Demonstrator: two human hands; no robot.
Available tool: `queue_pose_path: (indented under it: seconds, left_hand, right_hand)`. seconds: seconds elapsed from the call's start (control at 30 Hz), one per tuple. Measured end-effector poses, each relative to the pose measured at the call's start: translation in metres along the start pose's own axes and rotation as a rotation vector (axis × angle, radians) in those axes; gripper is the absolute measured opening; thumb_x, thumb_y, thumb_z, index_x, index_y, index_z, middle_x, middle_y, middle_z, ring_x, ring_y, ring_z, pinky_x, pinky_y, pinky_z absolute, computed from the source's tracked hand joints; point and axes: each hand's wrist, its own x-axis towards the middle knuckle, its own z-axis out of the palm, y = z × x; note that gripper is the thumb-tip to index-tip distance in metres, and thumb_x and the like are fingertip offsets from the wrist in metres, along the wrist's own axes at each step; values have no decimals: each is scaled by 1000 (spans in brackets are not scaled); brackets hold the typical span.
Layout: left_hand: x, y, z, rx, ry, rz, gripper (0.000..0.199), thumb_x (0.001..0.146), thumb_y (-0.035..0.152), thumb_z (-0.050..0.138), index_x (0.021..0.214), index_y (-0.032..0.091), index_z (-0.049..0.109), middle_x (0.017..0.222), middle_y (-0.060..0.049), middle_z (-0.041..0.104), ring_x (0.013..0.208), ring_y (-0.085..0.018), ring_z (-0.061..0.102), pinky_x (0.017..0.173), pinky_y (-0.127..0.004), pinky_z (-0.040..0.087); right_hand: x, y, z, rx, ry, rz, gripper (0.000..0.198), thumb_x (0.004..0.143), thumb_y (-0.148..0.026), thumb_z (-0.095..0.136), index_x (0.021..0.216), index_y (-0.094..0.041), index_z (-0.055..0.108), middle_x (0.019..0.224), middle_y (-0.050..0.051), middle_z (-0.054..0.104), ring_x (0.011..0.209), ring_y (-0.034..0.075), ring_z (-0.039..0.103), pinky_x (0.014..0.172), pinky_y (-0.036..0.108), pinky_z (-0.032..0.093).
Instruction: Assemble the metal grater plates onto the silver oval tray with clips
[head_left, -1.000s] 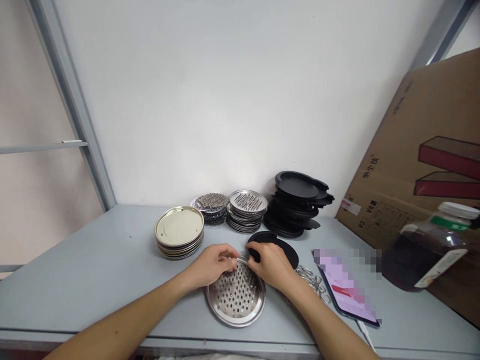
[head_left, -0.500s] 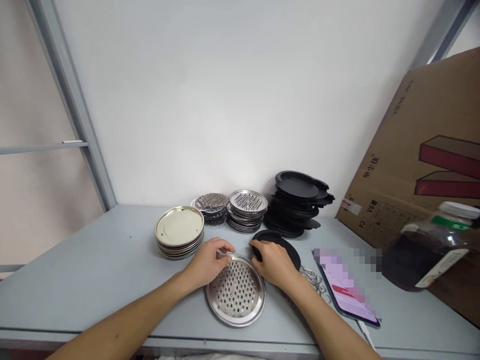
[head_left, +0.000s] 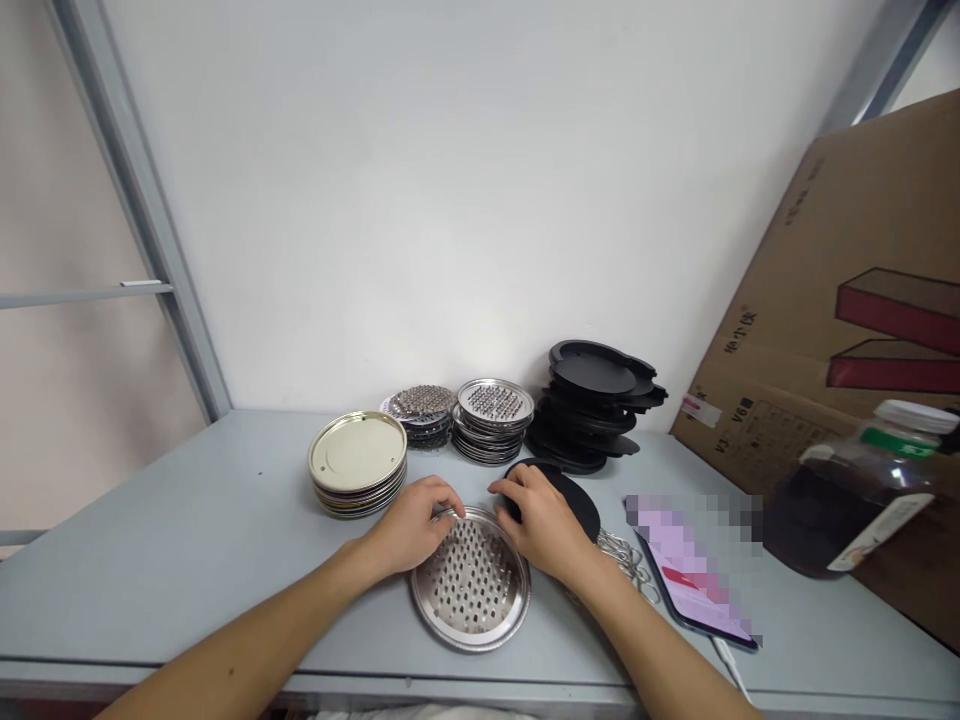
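A round metal grater disc (head_left: 472, 590), full of raised holes, lies flat near the table's front edge. At its far left rim is my left hand (head_left: 418, 522), thumb and index finger curled together on the edge in a pinch. Over the upper right rim, my right hand (head_left: 541, 515) has its fingers bent, with a gap between thumb and index finger. Partly under that hand lies a black round plastic piece (head_left: 577, 505). Several metal wire clips (head_left: 628, 562) are heaped beside my right forearm, which hides some of them.
Pale gold discs (head_left: 358, 455) are stacked at left. Behind stand a dark grater stack (head_left: 424, 405), a silver grater stack (head_left: 495, 405) and black plastic holders (head_left: 596, 375). To the right are a phone (head_left: 690, 575) with a cable, a dark-filled jar (head_left: 832, 510) and a large carton (head_left: 795, 330).
My left index finger has come down to the disc's rim, closer to the thumb. My right fingers have shifted slightly left and parted more from the thumb. The disc stays in place.
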Motion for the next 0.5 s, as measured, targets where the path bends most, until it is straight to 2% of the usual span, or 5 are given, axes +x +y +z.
queue_pose_path:
  seconds: [0.1,0.2,0.5]
  left_hand:
    - [-1,4,-2,9,-38,84,25,78,6,51,84,23,68,100,0,63,99,-16,56,92,-27,40]
    - [-2,5,-2,51,-58,127,25,79,6,51,86,23,68,99,0,64,100,-16,55,93,-28,39]
    - [0,-2,-4,112,-26,69,25,79,6,49,87,21,68,92,-1,64,89,-16,58,84,-27,43]
  right_hand:
    - [-1,-1,2,62,-4,-77,20,84,-16,56,100,-22,67,90,6,57,89,21,50,77,31,40]
    - [0,-2,2,105,-14,-101,18,85,-15,57,97,-23,68,88,5,57,88,20,49,75,32,40]
    - [-1,-15,0,187,-83,-178,14,86,-18,59,92,-24,70,86,3,60,87,18,50,76,30,40]
